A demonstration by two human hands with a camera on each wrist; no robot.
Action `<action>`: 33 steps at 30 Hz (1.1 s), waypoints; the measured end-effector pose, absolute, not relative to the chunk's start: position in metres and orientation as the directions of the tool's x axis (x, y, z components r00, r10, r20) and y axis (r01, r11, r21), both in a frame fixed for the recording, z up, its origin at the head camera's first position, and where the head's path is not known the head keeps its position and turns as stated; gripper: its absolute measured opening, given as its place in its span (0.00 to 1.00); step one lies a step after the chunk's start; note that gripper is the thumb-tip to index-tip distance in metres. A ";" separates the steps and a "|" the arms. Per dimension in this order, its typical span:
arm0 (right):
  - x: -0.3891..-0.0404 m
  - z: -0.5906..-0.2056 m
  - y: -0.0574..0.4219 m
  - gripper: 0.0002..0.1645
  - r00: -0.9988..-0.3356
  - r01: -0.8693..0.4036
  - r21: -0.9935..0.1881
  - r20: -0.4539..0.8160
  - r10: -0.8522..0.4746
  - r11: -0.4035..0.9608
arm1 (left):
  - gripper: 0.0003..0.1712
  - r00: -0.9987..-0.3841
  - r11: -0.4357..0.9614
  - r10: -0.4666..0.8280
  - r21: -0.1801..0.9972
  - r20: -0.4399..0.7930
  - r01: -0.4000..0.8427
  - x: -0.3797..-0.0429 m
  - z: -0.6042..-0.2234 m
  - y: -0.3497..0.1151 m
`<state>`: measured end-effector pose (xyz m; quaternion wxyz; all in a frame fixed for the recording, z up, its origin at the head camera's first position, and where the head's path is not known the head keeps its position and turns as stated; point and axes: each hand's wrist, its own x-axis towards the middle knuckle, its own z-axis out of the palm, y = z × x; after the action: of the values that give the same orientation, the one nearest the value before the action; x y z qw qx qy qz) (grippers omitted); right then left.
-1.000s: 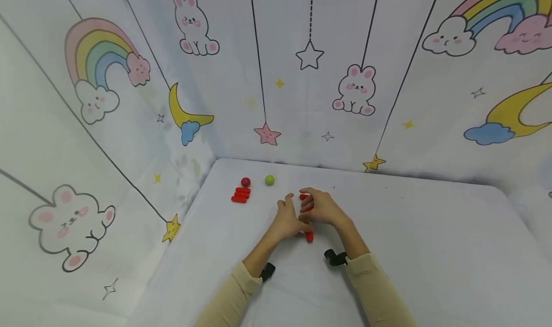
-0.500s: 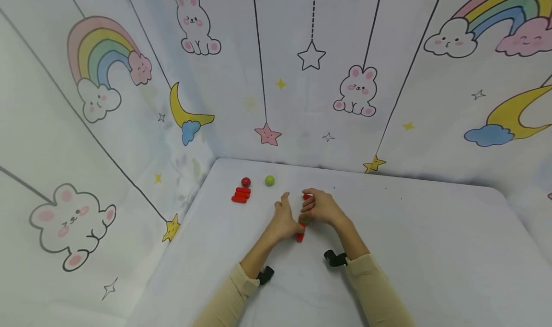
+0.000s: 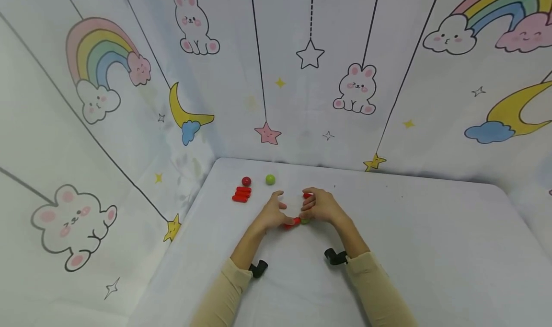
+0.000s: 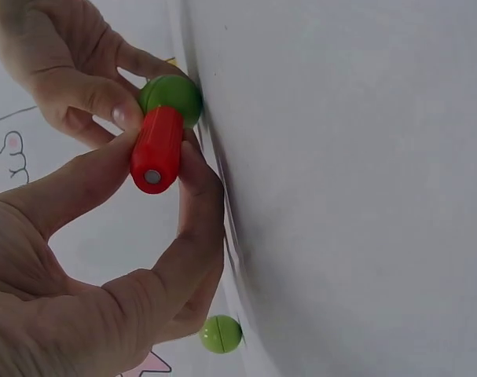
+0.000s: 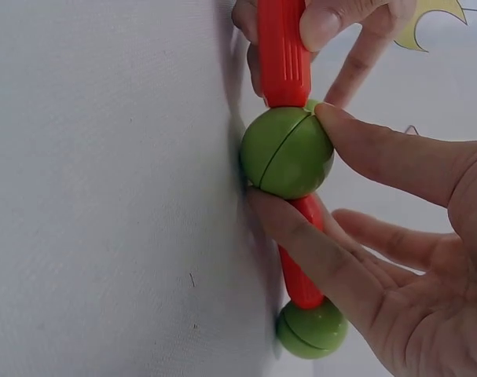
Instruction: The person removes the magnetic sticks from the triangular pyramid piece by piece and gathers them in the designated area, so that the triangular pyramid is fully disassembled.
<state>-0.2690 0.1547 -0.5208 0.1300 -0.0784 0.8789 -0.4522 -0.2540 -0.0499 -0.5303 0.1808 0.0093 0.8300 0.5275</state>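
Note:
My left hand (image 3: 271, 215) pinches a red magnetic rod (image 4: 157, 149) between thumb and fingers; a round metal tip shows at its free end. The rod's other end meets a green ball (image 5: 288, 153), which my right hand (image 3: 321, 206) pinches between thumb and forefinger. Beyond that ball, in the right wrist view, a second red rod (image 5: 299, 275) runs to another green ball (image 5: 311, 328), partly behind my right fingers. In the head view, a bit of red rod (image 3: 307, 195) shows past the right fingers. Both hands are low over the white table (image 3: 414, 240).
At the table's back left lie a red ball (image 3: 246, 181), a loose green ball (image 3: 270, 179) and three red rods (image 3: 241, 194) side by side. A printed cloth wall (image 3: 297, 101) rises behind the table. Black wrist cameras (image 3: 335, 257) sit below the hands.
The red rod in my left hand has swung from pointing toward me to pointing left, and the left hand has moved left with it. The right hand has stayed nearly still.

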 end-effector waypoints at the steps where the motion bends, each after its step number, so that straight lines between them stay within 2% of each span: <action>1: -0.269 -0.521 0.154 0.47 -0.954 -0.021 -0.813 -0.158 -0.255 0.582 | 0.58 -0.932 0.441 0.212 0.880 -0.294 -0.177 -0.254 -0.530 -0.051; 8: -0.269 -0.519 0.153 0.46 -0.950 -0.027 -0.806 -0.163 -0.265 0.592 | 0.54 -0.920 0.377 0.268 0.910 -0.287 -0.174 -0.259 -0.528 -0.070; 15: -0.269 -0.521 0.154 0.47 -0.949 -0.029 -0.799 -0.166 -0.268 0.600 | 0.48 -0.935 0.318 0.264 0.937 -0.238 -0.148 -0.266 -0.518 -0.103; 22: -0.270 -0.525 0.154 0.46 -0.947 -0.031 -0.804 -0.167 -0.275 0.594 | 0.41 -0.948 0.308 0.246 0.944 -0.202 -0.121 -0.270 -0.515 -0.131; 33: -0.270 -0.525 0.153 0.47 -0.948 -0.027 -0.804 -0.167 -0.269 0.594 | 0.37 -0.964 0.319 0.222 0.945 -0.148 -0.071 -0.275 -0.510 -0.163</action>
<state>-0.2695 0.1533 -0.5251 0.1370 -0.0838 0.8821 -0.4427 -0.2753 -0.1632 -0.5100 0.1261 0.0469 0.8022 0.5817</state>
